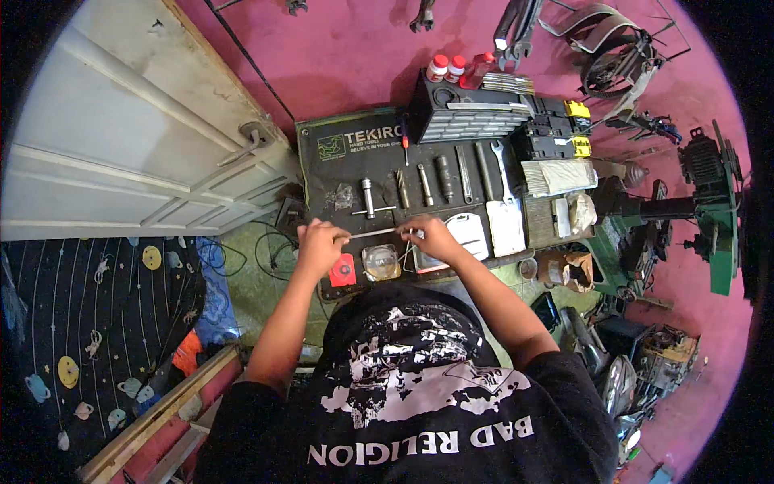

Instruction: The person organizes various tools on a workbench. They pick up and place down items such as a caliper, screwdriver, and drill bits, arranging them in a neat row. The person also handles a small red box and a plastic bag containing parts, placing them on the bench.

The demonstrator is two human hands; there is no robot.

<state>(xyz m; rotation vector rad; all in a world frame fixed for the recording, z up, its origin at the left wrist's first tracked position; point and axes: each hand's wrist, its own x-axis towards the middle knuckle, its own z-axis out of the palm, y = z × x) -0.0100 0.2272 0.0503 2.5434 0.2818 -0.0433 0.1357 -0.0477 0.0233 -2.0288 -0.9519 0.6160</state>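
Between my two hands, just above the near edge of a dark work mat (322, 177), a thin straight rod (372, 233) lies level. My left hand (321, 244) has its fingers closed on the rod's left end. My right hand (430, 240) pinches it near the right end; the fingers partly hide that end. Close below the rod are a red square card (343, 271) with a dark ring on it and a clear plastic container (380, 263). Beyond it stands a T-handle socket wrench (368, 199). A white blister pack (468, 234) lies beside my right hand.
Several tools lie in a row, among them a drill bit (403, 189) and a combination wrench (503, 173). A black drawer cabinet (468, 121) with red-capped bottles (438, 68) stands behind. A white door (145, 129) is at left, a green machine (723, 218) at right.
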